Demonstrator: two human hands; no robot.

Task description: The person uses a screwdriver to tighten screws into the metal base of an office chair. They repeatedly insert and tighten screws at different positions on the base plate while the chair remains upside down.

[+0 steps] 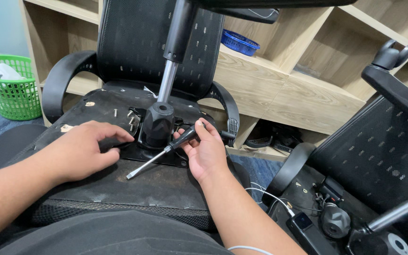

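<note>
Right hand (207, 153) grips the screwdriver (159, 155), shaft slanting down-left toward the left hand (83, 148), curled loosely on the chair underside (166, 184).

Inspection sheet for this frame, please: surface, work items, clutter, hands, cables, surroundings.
Surface: upturned underside of office chair seat, dusty and scuffed.
Job's things: screwdriver, tip down on the seat; black mechanism housing with gas lift cylinder; loose screws beside it.
Clutter: small scraps on the seat; dark phone-like device at lower right.
Grippers: left hand rests by the mechanism plate; right hand grips the screwdriver handle.
Cables: white cable beside the right forearm.
Surroundings: second chair at right, wooden shelving, blue basket, green basket.
</note>
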